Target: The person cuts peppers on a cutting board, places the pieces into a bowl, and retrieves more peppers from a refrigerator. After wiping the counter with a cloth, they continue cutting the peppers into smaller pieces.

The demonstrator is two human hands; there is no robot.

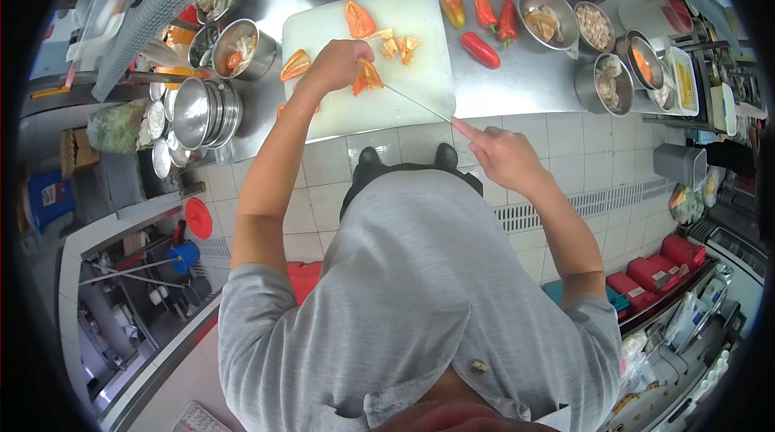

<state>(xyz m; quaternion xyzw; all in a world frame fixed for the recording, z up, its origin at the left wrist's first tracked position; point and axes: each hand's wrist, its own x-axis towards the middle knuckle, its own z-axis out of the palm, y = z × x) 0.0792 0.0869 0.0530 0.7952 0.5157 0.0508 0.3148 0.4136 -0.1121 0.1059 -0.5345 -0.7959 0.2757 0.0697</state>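
Observation:
On the white cutting board [323,24], my left hand [335,66] has its fingers closed on a piece of orange bell pepper [369,77]. My right hand [507,156] grips a knife [420,103], index finger stretched along it; the handle is hidden in the palm. The thin blade reaches left over the board, its tip beside the held piece. A pepper half [359,20] lies at the board's far side and another orange piece [295,65] near its left edge. Cut-out cores and scraps [400,48] sit right of my left hand.
Whole peppers [481,50] lie on the steel counter right of the board. Beyond them stand metal bowls [549,18] of food. At left are a pot [245,49] with scraps and stacked steel bowls [194,113]. The counter's front edge runs just before my body.

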